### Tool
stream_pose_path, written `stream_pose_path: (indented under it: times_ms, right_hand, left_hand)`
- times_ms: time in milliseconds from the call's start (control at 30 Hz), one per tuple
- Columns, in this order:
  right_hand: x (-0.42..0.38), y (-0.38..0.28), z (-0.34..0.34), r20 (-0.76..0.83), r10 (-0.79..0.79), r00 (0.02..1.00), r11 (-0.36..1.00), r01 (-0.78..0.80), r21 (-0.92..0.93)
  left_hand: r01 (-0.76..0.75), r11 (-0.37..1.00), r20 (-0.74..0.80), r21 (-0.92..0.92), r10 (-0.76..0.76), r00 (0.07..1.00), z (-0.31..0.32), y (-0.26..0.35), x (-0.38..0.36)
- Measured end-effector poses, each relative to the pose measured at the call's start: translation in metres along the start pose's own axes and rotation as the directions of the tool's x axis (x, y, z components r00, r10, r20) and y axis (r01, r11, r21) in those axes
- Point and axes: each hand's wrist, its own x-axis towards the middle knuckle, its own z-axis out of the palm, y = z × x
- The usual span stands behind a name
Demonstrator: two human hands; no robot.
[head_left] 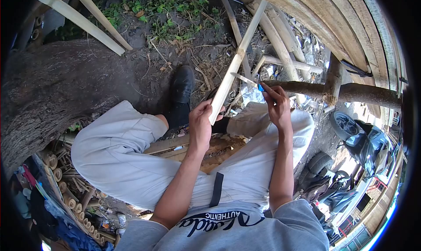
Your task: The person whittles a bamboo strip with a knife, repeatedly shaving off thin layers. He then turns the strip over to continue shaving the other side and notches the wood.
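Observation:
A long pale split-bamboo strip (237,60) slants up and away from my lap, with a joint partway along it. My left hand (201,124) is closed round its near end, thumb on top. In my right hand (277,103) is a small knife (245,79) with a blue part at the handle, its grip mostly hidden by my fingers. The blade points left and its tip is at the strip's right edge; whether it touches cannot be made out.
A thick trunk (57,80) lies at the left, with cut bamboo poles (70,202) stacked below it. Long boards (351,23) lean at the upper right above a horizontal branch (364,95). A motorbike (346,128) stands at the right. My shoe (182,84) rests on littered soil.

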Motion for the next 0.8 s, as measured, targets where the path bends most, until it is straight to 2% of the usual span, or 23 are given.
stream_pose_path:
  times_ms: [100, 200, 300, 333, 367, 433, 500, 567, 600, 633, 700, 733, 767, 800]
  right_hand:
    - [0.008, 0.009, 0.011, -0.029, -0.022, 0.999, 0.997, 0.020, -0.077]
    - [0.016, 0.016, 0.022, -0.188, -0.001, 0.982, 0.979, -0.037, -0.199]
    - [0.013, 0.011, 0.024, -0.238, -0.036, 0.971, 0.970, -0.023, -0.241]
    - [0.012, 0.008, 0.023, -0.220, 0.028, 0.975, 0.988, -0.060, -0.139]
    - [0.011, 0.004, 0.019, -0.219, 0.025, 0.975, 0.989, -0.056, -0.135]
    - [0.009, -0.003, 0.013, -0.109, -0.021, 0.994, 0.999, 0.016, -0.042]
    - [0.007, 0.008, 0.020, -0.103, -0.066, 0.992, 0.992, 0.055, -0.109]
    - [0.008, 0.022, 0.022, -0.234, 0.041, 0.971, 0.967, -0.098, -0.236]
    - [0.011, 0.017, 0.018, -0.347, 0.017, 0.938, 0.969, -0.101, -0.225]
    - [0.011, 0.011, 0.014, -0.351, 0.014, 0.936, 0.968, -0.100, -0.228]
    - [0.009, -0.004, 0.013, -0.244, -0.016, 0.970, 0.996, -0.005, -0.087]
    - [0.007, -0.005, 0.019, -0.160, -0.069, 0.985, 0.995, 0.056, -0.084]
    - [0.004, -0.010, 0.023, -0.098, -0.062, 0.993, 0.994, 0.053, -0.095]
    - [0.003, -0.005, 0.030, -0.124, -0.038, 0.992, 0.993, 0.023, -0.115]
  left_hand:
    - [-0.001, 1.000, 0.004, 0.008, 0.001, 1.000, 0.002, -0.002, 0.002]
    - [0.008, 0.999, -0.024, 0.039, -0.007, 1.000, 0.004, -0.004, 0.002]
    - [0.001, 0.998, -0.037, 0.063, 0.001, 0.999, 0.003, -0.003, 0.002]
    - [0.014, 0.998, -0.025, 0.056, -0.013, 1.000, 0.002, -0.002, 0.002]
    - [0.028, 0.998, -0.012, 0.048, -0.027, 1.000, 0.000, -0.002, 0.002]
    - [0.040, 0.998, -0.023, 0.038, -0.039, 0.999, -0.001, -0.003, 0.003]
    - [0.060, 0.998, -0.027, 0.029, -0.059, 0.998, -0.002, -0.005, 0.002]
    - [0.055, 0.997, -0.028, 0.060, -0.053, 0.998, -0.001, -0.006, 0.001]
    - [0.056, 0.997, -0.021, 0.061, -0.054, 0.998, -0.001, -0.007, 0.001]
    - [0.063, 0.997, -0.022, 0.040, -0.063, 0.998, -0.001, -0.008, 0.001]
    - [0.066, 0.998, -0.028, 0.015, -0.065, 0.997, -0.001, -0.011, 0.002]
    - [0.090, 0.996, -0.005, 0.016, -0.090, 0.996, -0.002, -0.014, 0.003]
    - [0.116, 0.993, 0.018, 0.020, -0.116, 0.993, -0.002, -0.016, 0.003]
    - [0.128, 0.992, 0.013, 0.012, -0.128, 0.992, -0.001, -0.017, 0.003]
